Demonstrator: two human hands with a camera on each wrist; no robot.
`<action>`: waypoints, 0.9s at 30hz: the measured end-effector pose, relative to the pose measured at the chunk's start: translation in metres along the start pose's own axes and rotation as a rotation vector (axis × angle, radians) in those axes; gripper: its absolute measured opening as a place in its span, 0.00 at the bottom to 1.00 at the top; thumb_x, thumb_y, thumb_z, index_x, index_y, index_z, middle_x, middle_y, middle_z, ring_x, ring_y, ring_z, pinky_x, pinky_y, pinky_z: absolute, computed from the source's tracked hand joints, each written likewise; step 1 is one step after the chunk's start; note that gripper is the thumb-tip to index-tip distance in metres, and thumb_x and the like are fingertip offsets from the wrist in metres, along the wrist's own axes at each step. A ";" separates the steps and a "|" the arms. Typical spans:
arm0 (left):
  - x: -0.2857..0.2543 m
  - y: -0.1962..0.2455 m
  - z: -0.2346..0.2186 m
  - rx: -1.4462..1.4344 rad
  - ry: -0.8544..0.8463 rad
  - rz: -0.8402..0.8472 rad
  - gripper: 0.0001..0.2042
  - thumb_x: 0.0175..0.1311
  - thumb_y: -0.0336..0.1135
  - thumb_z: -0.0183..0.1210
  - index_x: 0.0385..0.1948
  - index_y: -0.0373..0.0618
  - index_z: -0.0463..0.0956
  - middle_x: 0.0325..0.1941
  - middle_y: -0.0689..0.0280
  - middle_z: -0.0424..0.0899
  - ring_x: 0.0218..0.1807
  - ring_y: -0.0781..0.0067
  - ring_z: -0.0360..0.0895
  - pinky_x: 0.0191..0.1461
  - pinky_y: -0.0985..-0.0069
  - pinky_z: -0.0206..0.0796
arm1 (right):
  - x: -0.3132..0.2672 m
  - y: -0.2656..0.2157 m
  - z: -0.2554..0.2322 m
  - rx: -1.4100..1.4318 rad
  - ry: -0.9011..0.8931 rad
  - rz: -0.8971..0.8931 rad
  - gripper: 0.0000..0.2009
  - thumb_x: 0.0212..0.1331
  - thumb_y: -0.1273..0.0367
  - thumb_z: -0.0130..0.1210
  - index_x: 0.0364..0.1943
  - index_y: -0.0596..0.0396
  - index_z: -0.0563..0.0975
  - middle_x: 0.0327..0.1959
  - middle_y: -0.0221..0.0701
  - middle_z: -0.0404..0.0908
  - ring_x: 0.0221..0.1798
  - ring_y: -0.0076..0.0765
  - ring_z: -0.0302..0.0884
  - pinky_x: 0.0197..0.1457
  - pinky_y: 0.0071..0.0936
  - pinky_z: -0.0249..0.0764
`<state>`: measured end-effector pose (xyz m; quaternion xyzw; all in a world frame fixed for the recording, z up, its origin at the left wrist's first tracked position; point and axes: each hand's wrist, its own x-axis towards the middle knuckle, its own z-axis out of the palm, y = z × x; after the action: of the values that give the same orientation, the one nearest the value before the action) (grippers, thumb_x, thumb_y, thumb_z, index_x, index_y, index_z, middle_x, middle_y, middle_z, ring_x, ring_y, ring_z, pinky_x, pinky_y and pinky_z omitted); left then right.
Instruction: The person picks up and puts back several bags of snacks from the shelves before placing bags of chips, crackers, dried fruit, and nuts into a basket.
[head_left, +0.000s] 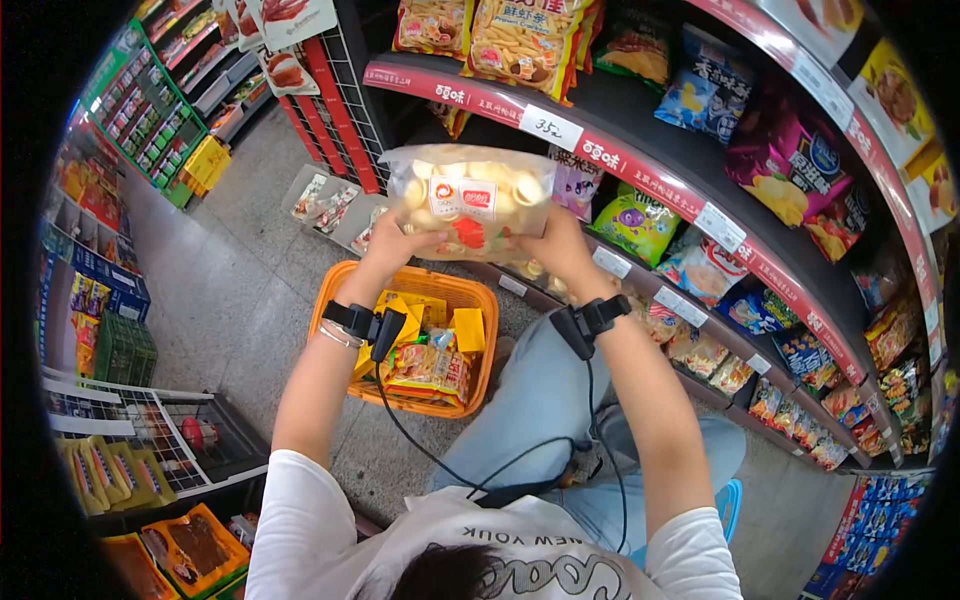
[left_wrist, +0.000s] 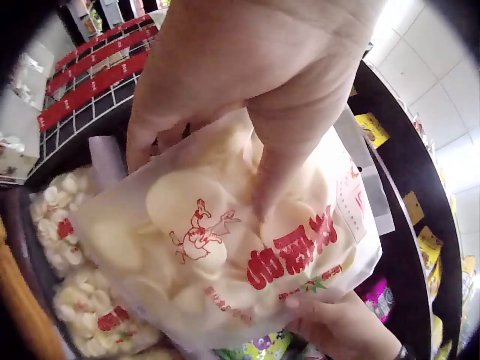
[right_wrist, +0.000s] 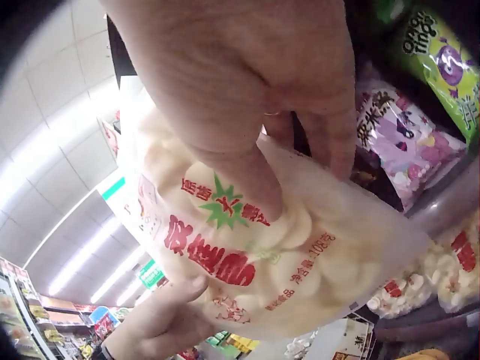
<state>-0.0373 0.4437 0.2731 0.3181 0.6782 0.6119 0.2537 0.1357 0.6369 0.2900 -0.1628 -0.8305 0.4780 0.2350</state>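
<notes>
My left hand (head_left: 402, 240) and right hand (head_left: 555, 243) are gripping the snack bag (head_left: 462, 203) at eight and four o'clock; light, even pressure should be sparing its pieces (head_left: 526, 188).

You hold, in the air, one translucent whitish plastic bag (head_left: 468, 205) full of pale round puffed snacks, with red printing and a white label; your left hand (head_left: 398, 243) grips its left side, your right hand (head_left: 558, 246) its right.
</notes>
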 end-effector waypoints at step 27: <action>0.108 -0.304 -0.023 0.240 0.243 -0.266 0.29 0.31 0.35 0.73 0.42 0.39 0.75 0.42 0.56 0.82 0.45 0.61 0.80 0.51 0.70 0.71 | 0.056 0.202 0.167 -0.100 -0.116 0.317 0.19 0.49 0.72 0.59 0.47 0.62 0.74 0.44 0.46 0.80 0.50 0.48 0.77 0.52 0.35 0.72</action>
<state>-0.1633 0.4939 -0.0204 0.1776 0.8078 0.5218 0.2090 0.0068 0.6440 0.0558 -0.2755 -0.8292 0.4758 0.1002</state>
